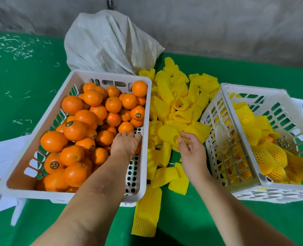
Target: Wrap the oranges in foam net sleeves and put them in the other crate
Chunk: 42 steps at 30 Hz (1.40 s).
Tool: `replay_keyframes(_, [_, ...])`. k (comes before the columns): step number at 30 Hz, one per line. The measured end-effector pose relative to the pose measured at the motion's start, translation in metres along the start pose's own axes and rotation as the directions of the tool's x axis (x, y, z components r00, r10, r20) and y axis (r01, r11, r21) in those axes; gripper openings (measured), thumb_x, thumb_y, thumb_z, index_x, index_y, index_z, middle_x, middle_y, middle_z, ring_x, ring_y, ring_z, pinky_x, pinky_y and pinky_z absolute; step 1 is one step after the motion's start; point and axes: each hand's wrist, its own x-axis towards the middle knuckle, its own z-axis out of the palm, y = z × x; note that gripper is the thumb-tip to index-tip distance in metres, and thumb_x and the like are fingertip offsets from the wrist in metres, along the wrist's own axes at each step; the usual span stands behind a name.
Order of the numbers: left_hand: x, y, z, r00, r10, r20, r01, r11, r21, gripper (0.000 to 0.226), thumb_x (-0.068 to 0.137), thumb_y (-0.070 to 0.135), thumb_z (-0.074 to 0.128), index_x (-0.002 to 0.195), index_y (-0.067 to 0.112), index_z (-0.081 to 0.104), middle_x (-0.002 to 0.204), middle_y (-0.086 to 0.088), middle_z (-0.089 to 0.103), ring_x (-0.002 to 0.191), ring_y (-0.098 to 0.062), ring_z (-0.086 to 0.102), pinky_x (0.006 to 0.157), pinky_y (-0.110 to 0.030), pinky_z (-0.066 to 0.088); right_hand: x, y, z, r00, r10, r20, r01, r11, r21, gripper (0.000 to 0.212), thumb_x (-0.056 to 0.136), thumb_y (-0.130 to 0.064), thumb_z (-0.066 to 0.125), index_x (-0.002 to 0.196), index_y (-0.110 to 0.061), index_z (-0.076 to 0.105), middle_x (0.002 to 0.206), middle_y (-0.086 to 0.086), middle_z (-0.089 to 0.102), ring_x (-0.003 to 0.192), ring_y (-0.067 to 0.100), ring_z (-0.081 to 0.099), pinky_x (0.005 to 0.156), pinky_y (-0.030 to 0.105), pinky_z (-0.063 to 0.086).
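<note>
The left hand (125,142) reached down into the white crate (56,110), fingers spread over the oranges (87,121) piled beneath and beyond it, near the crate's right wall. Just beside it, past that wall, the right hand (191,151) pinched a yellow foam sleeve (168,134) at its fingertips, amid the heap of foam net sleeves (179,98) spread on the green table (23,86). Right of that hand stood the second crate (239,132), holding wrapped oranges (264,155). Beyond both hands slumped a white woven sack (108,43).

Left grip (125,142) reaches forward, seemingly relaxed; right grip (189,148) pinches.
</note>
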Motion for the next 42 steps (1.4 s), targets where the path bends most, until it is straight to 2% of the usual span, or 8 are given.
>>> replay_keyframes(6, [0.0,0.0,0.005,1.0,-0.005,0.02,0.003,0.994,0.105,0.068,0.099,0.02,0.068,0.159,0.023,0.035,0.155,-0.011,0.041,0.142,-0.034,0.039,0.116,-0.044,0.039,-0.032,-0.007,0.002,0.993,0.115,-0.022,-0.109,0.979,0.174,0.014,0.093,-0.045,0.058,0.103,-0.049,0.066,0.099,-0.009,0.073,0.085,0.013,0.071,0.073,0.024,0.055])
replay_keyframes(17, [-0.005,-0.006,-0.011,0.997,0.05,-0.056,-0.047,0.998,0.05,0.072,0.093,0.042,0.072,0.153,0.025,0.036,0.148,-0.002,0.048,0.133,-0.03,0.043,0.108,-0.042,0.038,-0.04,-0.015,-0.005,0.986,0.145,-0.078,-0.116,0.948,0.297,0.023,0.1,-0.017,0.065,0.115,-0.033,0.066,0.106,-0.006,0.073,0.091,0.019,0.071,0.076,0.026,0.057])
replay_keyframes(23, [-0.035,-0.039,-0.073,0.965,-0.132,-0.226,0.054,0.945,-0.321,0.068,0.087,0.053,0.078,0.137,0.018,0.048,0.123,-0.006,0.054,0.109,-0.031,0.06,0.076,-0.04,0.049,-0.043,-0.021,0.0,0.988,0.142,-0.062,-0.115,0.938,0.327,0.039,0.093,-0.01,0.061,0.116,-0.04,0.064,0.111,-0.015,0.073,0.094,0.005,0.07,0.075,0.019,0.055])
replay_keyframes(26, [-0.065,-0.038,-0.104,0.922,-0.262,-0.285,-0.026,0.693,-0.72,0.071,0.09,0.057,0.073,0.148,0.022,0.051,0.125,-0.006,0.054,0.099,-0.025,0.06,0.071,-0.034,0.045,-0.045,-0.03,0.001,0.983,0.149,-0.106,-0.11,0.945,0.308,0.033,0.097,-0.019,0.063,0.104,-0.051,0.068,0.105,-0.017,0.073,0.09,0.006,0.069,0.073,0.021,0.055])
replay_keyframes(29, [-0.099,-0.009,-0.123,0.957,-0.163,-0.239,-0.214,0.16,-0.964,0.063,0.082,0.067,0.071,0.133,0.031,0.066,0.116,0.007,0.072,0.1,-0.012,0.071,0.075,-0.023,0.053,-0.041,-0.044,0.002,0.977,0.143,-0.157,-0.089,0.947,0.309,0.022,0.098,-0.026,0.067,0.102,-0.048,0.068,0.101,-0.017,0.073,0.092,0.008,0.069,0.074,0.022,0.056])
replay_keyframes(32, [-0.12,0.031,-0.115,0.996,0.006,-0.092,-0.087,-0.265,-0.96,0.064,0.077,0.06,0.077,0.132,0.028,0.068,0.125,0.0,0.075,0.114,-0.023,0.072,0.099,-0.044,0.06,-0.032,-0.057,0.003,0.97,0.161,-0.182,-0.09,0.933,0.348,0.027,0.096,-0.016,0.068,0.109,-0.037,0.058,0.106,-0.003,0.072,0.093,0.014,0.07,0.071,0.024,0.055])
replay_keyframes(37, [-0.135,0.059,-0.086,0.974,0.194,-0.116,-0.005,-0.496,-0.868,0.087,0.074,0.054,0.09,0.14,0.006,0.061,0.13,-0.016,0.069,0.105,-0.025,0.07,0.087,-0.036,0.058,-0.033,-0.064,-0.005,0.981,0.122,-0.153,-0.099,0.984,0.149,0.022,0.092,-0.017,0.073,0.096,-0.028,0.055,0.101,-0.005,0.06,0.093,0.018,0.061,0.07,0.029,0.044])
replay_keyframes(42, [-0.135,0.063,-0.081,0.975,0.174,-0.14,-0.043,-0.471,-0.881,0.085,0.077,0.057,0.087,0.134,-0.001,0.065,0.122,-0.015,0.073,0.099,-0.023,0.07,0.084,-0.035,0.057,-0.04,-0.064,-0.011,0.992,0.102,-0.07,-0.095,0.99,0.106,0.021,0.096,-0.013,0.069,0.1,-0.033,0.063,0.108,-0.011,0.063,0.097,0.008,0.061,0.074,0.029,0.051])
